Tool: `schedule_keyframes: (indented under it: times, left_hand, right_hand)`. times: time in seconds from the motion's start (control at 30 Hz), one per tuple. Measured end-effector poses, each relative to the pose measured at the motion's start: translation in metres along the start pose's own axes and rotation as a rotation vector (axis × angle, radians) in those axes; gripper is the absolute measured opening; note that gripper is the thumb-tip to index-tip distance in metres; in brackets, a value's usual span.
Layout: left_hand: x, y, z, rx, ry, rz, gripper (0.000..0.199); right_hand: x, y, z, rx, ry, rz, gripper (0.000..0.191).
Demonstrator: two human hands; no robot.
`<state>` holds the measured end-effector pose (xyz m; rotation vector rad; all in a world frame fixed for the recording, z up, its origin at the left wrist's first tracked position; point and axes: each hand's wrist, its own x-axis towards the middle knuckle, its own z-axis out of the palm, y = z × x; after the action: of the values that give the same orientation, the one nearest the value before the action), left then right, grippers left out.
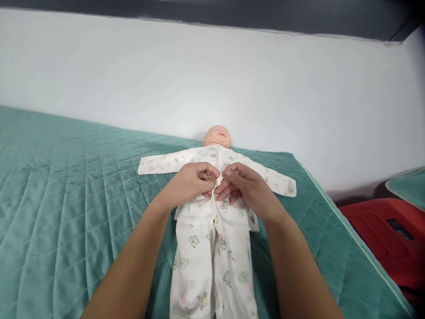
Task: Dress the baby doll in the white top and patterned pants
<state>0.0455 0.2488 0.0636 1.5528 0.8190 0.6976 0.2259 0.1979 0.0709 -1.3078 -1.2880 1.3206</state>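
Note:
A baby doll (217, 136) lies on its back, its bald head near the wall. It is dressed in a white printed top (168, 163) with both sleeves spread out sideways, and matching white trousers (195, 266). Over the chest, my left hand (195, 179) pinches the front edge of the top from the left side. My right hand (242, 186) is closed on the same front opening from the right, its fingertips almost touching those of the left. The fastening between the fingers is too small to make out.
A green quilted cover (73, 199) lies under the doll. Behind it rises a white wall (199, 79) with a dark band along its top. A red plastic object (381, 230) stands beyond the cover's right edge.

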Motion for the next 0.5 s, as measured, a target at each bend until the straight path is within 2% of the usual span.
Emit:
schedule_keyframes:
  times: [0.13,0.33,0.5]
  left_hand:
    - [0.0023,-0.0060,-0.0031,-0.047,-0.017,0.073,0.028]
    - [0.0033,-0.0091,-0.0046,-0.089,-0.017,0.108,0.024]
    - [0.0029,-0.0075,-0.0040,-0.079,0.015,0.084,0.020]
  right_hand:
    - [-0.0005,-0.0015,0.0001,-0.007,0.009,0.010,0.019]
    - [-0.0014,-0.0010,-0.0006,-0.035,-0.004,0.013,0.019]
    - [-0.0010,-0.0004,0.0000,-0.042,0.006,0.014,0.016]
